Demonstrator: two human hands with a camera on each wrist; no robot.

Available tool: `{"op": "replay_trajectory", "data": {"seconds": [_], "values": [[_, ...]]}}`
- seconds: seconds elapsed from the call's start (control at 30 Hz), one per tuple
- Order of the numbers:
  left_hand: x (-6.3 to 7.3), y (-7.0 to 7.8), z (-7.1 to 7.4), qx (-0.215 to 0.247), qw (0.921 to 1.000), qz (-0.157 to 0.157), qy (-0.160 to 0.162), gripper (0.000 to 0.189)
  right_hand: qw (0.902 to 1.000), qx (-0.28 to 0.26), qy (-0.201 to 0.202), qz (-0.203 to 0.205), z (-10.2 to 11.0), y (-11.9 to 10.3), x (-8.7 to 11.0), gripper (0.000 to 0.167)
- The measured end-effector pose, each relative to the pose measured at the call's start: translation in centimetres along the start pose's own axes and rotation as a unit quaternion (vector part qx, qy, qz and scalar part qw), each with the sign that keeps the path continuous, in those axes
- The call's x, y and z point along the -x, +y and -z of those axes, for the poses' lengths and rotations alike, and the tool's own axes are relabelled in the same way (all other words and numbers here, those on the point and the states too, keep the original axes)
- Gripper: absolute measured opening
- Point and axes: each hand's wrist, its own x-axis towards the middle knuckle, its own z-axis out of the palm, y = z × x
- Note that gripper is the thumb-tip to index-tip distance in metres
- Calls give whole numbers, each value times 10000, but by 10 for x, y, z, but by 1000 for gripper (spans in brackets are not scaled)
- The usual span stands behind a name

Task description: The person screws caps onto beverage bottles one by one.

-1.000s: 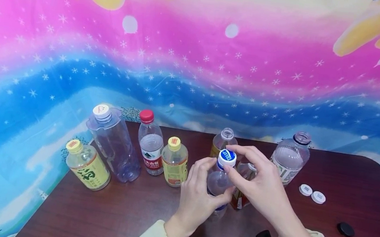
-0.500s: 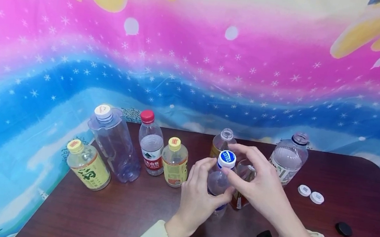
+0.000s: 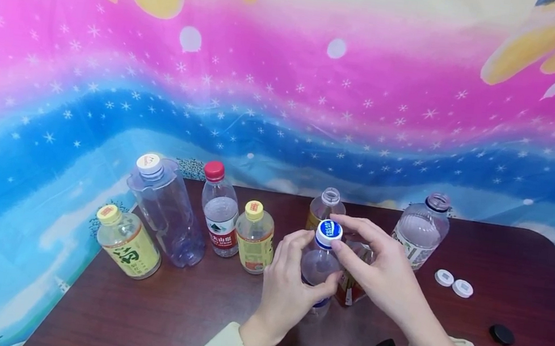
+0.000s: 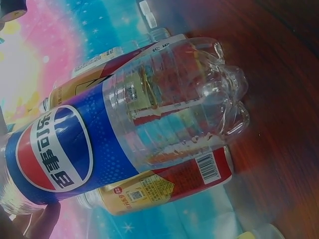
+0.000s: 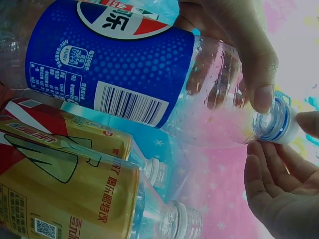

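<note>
In the head view my left hand (image 3: 286,294) grips a clear plastic cola bottle (image 3: 317,269) round its upper body, thumb on the right side. The bottle is upright, with a blue, red and white label (image 4: 55,149) in the left wrist view. My right hand (image 3: 381,259) pinches the white and blue bottle cap (image 3: 329,234) between thumb and forefinger. The cap (image 5: 286,122) sits on the bottle's neck in the right wrist view, fingertips at its edge. Close behind stand two gold and red bottles, one uncapped bottle (image 3: 329,202) and one (image 3: 355,276) partly hidden by my right hand.
To the left stand capped bottles: two yellow-capped (image 3: 130,247) (image 3: 254,239), a red-capped one (image 3: 220,212) and a tall purplish one (image 3: 170,212). At right are an uncapped clear bottle (image 3: 420,232), two white caps (image 3: 453,283) and a dark round cap (image 3: 502,334). A patterned cloth (image 3: 288,83) hangs behind.
The printed top of the cap has turned a little between frames, and my right fingers have shifted slightly on it. The left hand keeps its grip, and the other bottles stay put.
</note>
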Motion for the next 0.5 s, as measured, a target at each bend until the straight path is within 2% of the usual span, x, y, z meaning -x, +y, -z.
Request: {"op": "replay_trajectory", "data": {"seconds": [0.2,0.27,0.5], "values": [[0,0,0,-6,10000,-10,-7,68,9985,-117,-87,-534,-2,-2,-4,32],[0,0,0,-13,10000,-58,15,69,9982,-165,-181,-551,-3,-1,-5,34],[0,0,1,-9,10000,-60,-19,69,9979,-317,-410,383,-3,6,-4,42]]}}
